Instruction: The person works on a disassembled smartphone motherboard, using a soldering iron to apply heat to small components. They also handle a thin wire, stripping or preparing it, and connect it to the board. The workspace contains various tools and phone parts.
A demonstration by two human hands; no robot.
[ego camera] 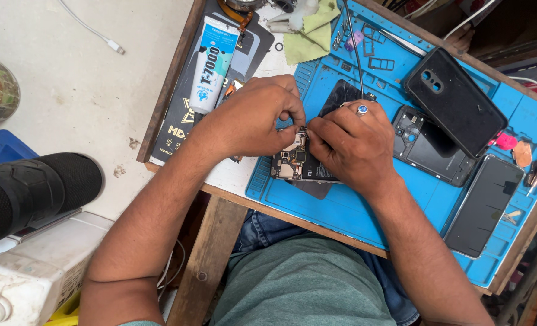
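An opened phone (297,164) with its circuit board and black battery exposed lies on the blue work mat (353,211). My left hand (250,118) pinches something small at the phone's top edge. My right hand (350,145), with a blue-stone ring, presses its fingers on the same spot from the right. What sits between the fingertips is hidden.
A glue tube (214,63) lies on a black packet at upper left, beside a green cloth (311,30). A black phone case (455,99), a phone frame (428,145) and a dark screen panel (486,205) lie at right. A black cylinder (33,190) sits at left.
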